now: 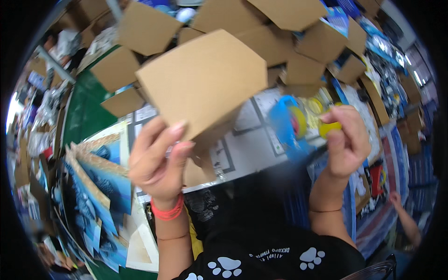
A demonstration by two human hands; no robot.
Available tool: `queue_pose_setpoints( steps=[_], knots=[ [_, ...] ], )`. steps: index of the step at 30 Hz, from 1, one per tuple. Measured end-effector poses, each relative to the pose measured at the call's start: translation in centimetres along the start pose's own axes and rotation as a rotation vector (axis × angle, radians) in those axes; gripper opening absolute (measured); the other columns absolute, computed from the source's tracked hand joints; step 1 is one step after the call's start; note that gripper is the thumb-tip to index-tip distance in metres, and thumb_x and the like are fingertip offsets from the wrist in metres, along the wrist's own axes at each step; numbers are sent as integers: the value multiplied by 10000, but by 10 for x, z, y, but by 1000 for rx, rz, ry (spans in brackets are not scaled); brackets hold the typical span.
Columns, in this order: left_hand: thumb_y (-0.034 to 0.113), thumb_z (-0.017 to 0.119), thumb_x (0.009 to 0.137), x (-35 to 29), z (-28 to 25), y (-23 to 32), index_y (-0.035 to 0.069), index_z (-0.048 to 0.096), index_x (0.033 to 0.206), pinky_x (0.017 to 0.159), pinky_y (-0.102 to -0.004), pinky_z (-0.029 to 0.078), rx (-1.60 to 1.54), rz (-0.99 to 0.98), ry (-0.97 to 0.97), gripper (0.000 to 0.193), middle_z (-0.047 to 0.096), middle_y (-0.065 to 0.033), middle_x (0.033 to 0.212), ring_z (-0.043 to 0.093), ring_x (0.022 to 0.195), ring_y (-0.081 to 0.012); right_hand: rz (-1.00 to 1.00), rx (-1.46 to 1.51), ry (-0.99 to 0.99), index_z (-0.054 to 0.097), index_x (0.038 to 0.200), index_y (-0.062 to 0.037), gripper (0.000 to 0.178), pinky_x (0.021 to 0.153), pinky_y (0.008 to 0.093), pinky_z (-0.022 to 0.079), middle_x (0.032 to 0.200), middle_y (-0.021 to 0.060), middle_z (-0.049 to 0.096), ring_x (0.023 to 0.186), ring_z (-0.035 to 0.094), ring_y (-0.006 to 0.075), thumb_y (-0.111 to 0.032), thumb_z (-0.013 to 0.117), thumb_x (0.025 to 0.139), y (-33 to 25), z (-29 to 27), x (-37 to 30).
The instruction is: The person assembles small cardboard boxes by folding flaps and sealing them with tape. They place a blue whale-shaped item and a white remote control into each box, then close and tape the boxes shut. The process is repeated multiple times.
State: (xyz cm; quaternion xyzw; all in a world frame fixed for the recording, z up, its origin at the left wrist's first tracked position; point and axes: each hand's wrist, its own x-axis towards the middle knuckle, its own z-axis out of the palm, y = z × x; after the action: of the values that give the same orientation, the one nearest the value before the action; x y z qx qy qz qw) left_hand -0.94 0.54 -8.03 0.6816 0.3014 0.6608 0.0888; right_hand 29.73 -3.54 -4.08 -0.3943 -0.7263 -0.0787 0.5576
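A brown cardboard box (205,79) stands tilted before me, one broad face turned up. My left hand (158,161), with red bands at its wrist, has its thumb and index finger at the box's lower left corner, curled around the cardboard edge. To the right, my right hand (345,140) is closed with thumb and fingers on a rounded yellow piece (330,129). Just left of it is a blue tape dispenser (284,116), smeared by motion, carrying a yellow tape roll (301,122). Whether the yellow piece belongs to the dispenser cannot be made out.
Several open cartons (275,42) crowd the far side of the table (256,135). More yellow tape rolls (315,105) lie behind the dispenser. Blue printed panels (100,186) with torn cardboard edges stack at the left. Another person's arm (406,219) shows at the lower right.
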Motion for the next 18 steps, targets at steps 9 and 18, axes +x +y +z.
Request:
queue_pose_setpoints(
  steps=[9, 18],
  knots=[
    [186, 623, 1029, -29, -27, -25, -100, 663, 1226, 1002, -406, 498, 14, -52, 53, 350, 625, -307, 1284, 640, 1122, -331, 1174, 206, 9, 706, 1197, -7, 295, 646, 195, 415, 847, -52, 623, 728, 513, 10, -186, 727, 964, 105, -52, -178],
    [230, 579, 1060, -28, -28, -22, -112, 644, 1255, 970, -387, 538, 108, -79, 66, 398, 612, -275, 1326, 637, 1128, -292, 1245, 306, -559, 749, 1025, -23, 184, 780, 238, 519, 948, 8, 737, 849, 651, 74, -170, 769, 917, 124, -51, -152]
  ],
)
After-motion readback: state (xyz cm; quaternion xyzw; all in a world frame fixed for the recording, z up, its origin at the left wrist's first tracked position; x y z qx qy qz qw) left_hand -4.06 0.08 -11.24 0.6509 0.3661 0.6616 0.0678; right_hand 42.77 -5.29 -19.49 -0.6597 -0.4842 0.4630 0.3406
